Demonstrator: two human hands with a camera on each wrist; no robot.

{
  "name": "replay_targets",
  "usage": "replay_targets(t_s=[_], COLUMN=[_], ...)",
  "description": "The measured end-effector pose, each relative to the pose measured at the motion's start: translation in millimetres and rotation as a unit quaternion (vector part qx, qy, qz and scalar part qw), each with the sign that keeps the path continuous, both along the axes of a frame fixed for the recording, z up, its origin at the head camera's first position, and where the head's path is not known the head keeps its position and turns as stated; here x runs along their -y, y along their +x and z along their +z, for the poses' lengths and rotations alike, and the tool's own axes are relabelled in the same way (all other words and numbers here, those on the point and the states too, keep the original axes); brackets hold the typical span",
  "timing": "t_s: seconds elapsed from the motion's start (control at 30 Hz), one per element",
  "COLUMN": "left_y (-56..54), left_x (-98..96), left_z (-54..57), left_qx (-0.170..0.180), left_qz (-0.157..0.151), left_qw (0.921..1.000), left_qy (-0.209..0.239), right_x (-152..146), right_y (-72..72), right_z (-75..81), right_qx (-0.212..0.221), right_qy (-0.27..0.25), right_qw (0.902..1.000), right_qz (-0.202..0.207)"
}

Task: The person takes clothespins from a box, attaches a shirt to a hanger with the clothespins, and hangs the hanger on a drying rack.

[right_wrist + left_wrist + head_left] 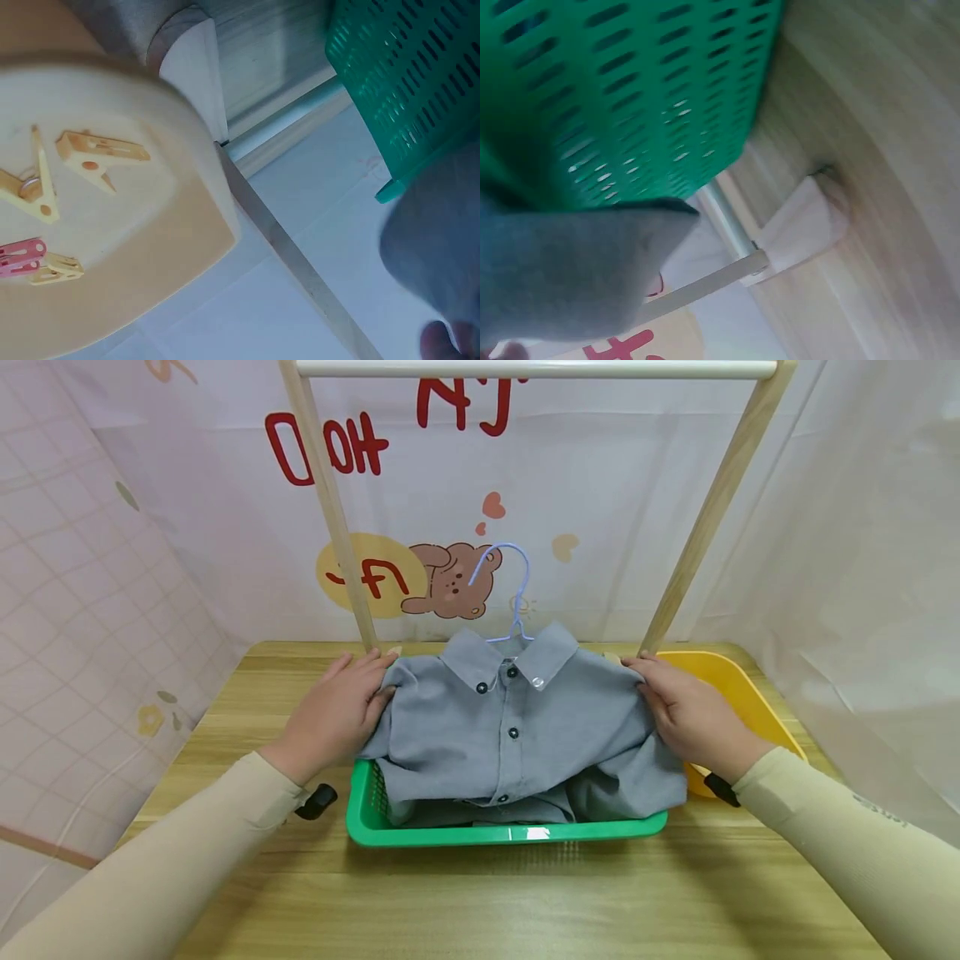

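Left hand (335, 714) and right hand (686, 710) each grip one shoulder of grey shirt (450, 735), spread over green basket (510, 836). Hanger (518, 607) hook rises from collar. Yellow bin (738, 693) holds clothespins (120, 148).

You see only the hook of the hanger (518, 610); the gray shirt (457, 735) covers most of its arms and the far rim of the green basket (450, 837). Your right hand (693, 714) blocks part of the yellow tub (738, 689); the right wrist view crops the tub and a pink clothespin (21, 257) at its left edge. The print on your right sleeve (840, 827) is too small to read.
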State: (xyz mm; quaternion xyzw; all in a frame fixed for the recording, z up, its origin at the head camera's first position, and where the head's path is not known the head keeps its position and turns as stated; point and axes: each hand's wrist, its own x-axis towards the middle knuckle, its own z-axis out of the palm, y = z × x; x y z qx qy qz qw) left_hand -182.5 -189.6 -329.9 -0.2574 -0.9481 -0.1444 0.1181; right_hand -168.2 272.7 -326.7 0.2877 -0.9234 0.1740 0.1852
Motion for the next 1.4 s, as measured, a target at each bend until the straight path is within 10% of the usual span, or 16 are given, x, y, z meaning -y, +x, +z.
replay_targets(t_s=[0.2, 0.37, 0.67, 1.23, 1.4], left_y=[-6.6, -14.3, -17.5, -9.6, -12.1], left_x=[5.6, 7.4, 2.1, -4.8, -3.2], left_z=[13.9, 24.6, 33.0, 24.3, 24.3], left_qx=[0.062, 0.104, 0.138, -0.098, -0.102], left_qz=[-0.051, -0.096, -0.048, -0.071, -0.072], left_qw=[0.9925, 0.9863, 0.9893, 0.9922, 0.9921], left_qy=[0.093, 0.084, 0.001, -0.027, -0.015], right_x=[-1.0, -0.3, -3.2, 6.7, 8.3], right_y=[-0.3, -0.8, -5.1, -5.5, -3.4], right_z=[-4.0, -6.2, -8.8, 15.2, 9.8], right_qx=[-0.081, -0.109, -0.135, -0.015, -0.049], right_qy=[-0.043, -0.048, -0.042, -0.02, -0.044], right_qw=[0.9957, 0.9928, 0.9891, 0.9996, 0.9978], right_qz=[0.015, 0.012, 0.042, 0.012, 0.011])
